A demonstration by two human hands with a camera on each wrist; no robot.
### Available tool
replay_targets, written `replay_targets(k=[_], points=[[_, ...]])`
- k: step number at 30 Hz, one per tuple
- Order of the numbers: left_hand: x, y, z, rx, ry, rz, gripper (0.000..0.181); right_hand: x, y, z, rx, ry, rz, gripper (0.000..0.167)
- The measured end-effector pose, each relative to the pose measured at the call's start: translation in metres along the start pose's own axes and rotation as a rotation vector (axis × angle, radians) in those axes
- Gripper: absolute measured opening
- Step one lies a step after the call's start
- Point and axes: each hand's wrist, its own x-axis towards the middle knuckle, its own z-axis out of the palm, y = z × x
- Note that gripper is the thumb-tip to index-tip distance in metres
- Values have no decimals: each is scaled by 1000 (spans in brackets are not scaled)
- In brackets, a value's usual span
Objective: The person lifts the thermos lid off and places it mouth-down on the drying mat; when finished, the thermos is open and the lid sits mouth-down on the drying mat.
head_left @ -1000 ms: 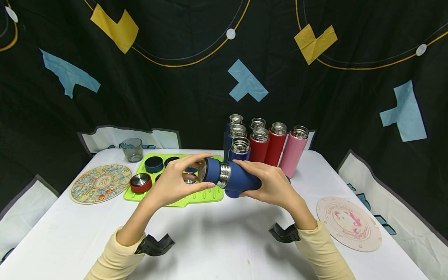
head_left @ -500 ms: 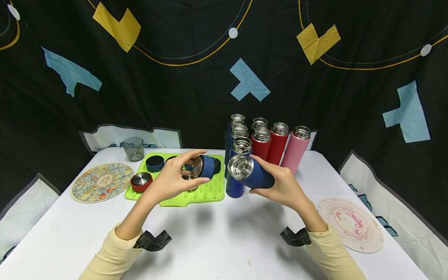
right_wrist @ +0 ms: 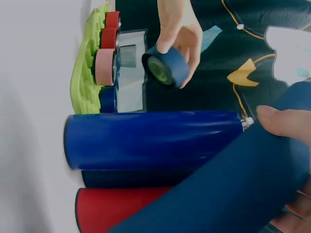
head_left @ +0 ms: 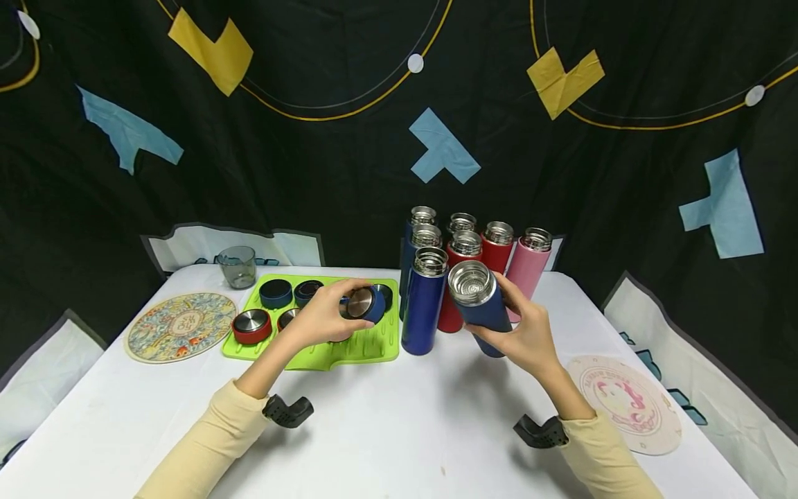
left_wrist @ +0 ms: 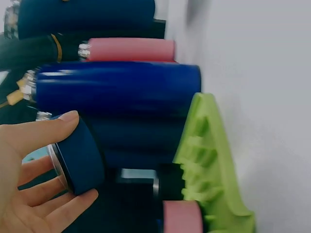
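My left hand (head_left: 321,315) grips a dark blue bottle lid (head_left: 373,305) with a steel top. The lid is tilted above the green drying mat (head_left: 374,350); in the right wrist view its hollow underside shows. A lidless dark blue thermos bottle (head_left: 489,315) is held in my right hand (head_left: 528,333), leaning with its steel mouth toward me. Lid and bottle are apart. Directly left of that bottle stands a glossy blue bottle (head_left: 424,312), upright and lidless. On the mat lie several lids, among them a red lid (head_left: 251,327) and a dark blue lid (head_left: 275,294); my left hand hides some.
Behind stand more open bottles, including a red bottle (head_left: 497,253) and a pink bottle (head_left: 528,270). A glass cup (head_left: 237,268) is at the back left. Round placemats lie on both sides: a patterned placemat (head_left: 181,327) left, a pink placemat (head_left: 630,405) right.
The lid has come off the bottle. My right hand has moved right with the bottle and turned it more upright. My left hand has turned the lid's steel top toward me.
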Motion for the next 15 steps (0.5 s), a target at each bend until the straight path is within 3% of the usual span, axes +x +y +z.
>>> replay_targets(k=[7, 15], points=[[14, -18, 19, 82, -98, 9, 66, 1, -11, -8, 11, 79, 62, 81], [28, -29, 38, 136, -192, 13, 66, -7, 27, -6, 30, 112, 173, 85]])
